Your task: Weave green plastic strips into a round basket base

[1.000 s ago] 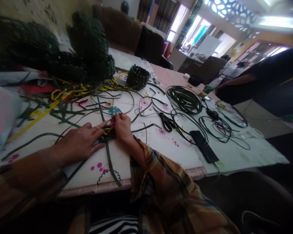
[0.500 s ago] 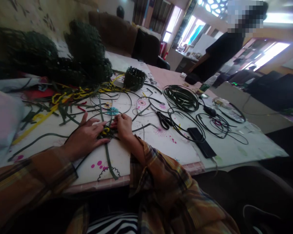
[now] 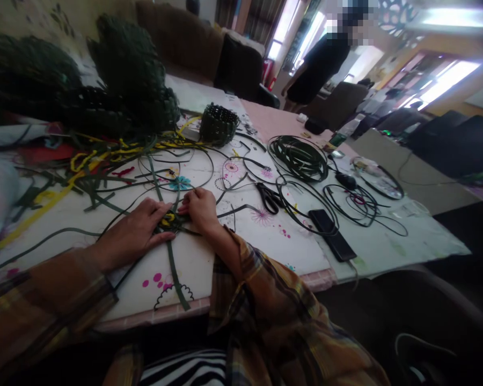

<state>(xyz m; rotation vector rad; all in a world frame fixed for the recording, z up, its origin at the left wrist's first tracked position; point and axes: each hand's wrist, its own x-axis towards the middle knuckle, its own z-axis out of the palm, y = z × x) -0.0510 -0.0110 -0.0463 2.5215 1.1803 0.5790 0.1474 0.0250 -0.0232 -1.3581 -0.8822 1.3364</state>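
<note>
On the table in front of me lies a small woven centre of dark green strips (image 3: 168, 220) with yellow bits in it. Long flat green strips run out from it, one green strip (image 3: 176, 273) reaching toward the table's near edge. My left hand (image 3: 134, 228) presses on the left side of this weave, fingers together above and thumb below, gripping it. From the right, my right hand (image 3: 201, 210) touches the weave, its fingers pinched on a thin dark green strip whose end shows above the fingertips. The hands hide part of the weave.
Black scissors (image 3: 269, 198) and a black phone (image 3: 332, 234) lie to the right. Beyond are a coiled bundle of strips (image 3: 298, 158) and a small woven basket (image 3: 219, 124). Larger dark green baskets (image 3: 124, 75) stand back left, near yellow strips (image 3: 36, 212). A person (image 3: 320, 67) stands behind.
My left hand's raised finger has come down and its fingers are closer together on the weave. My right hand stays pinched beside it. The person behind has moved left in view.
</note>
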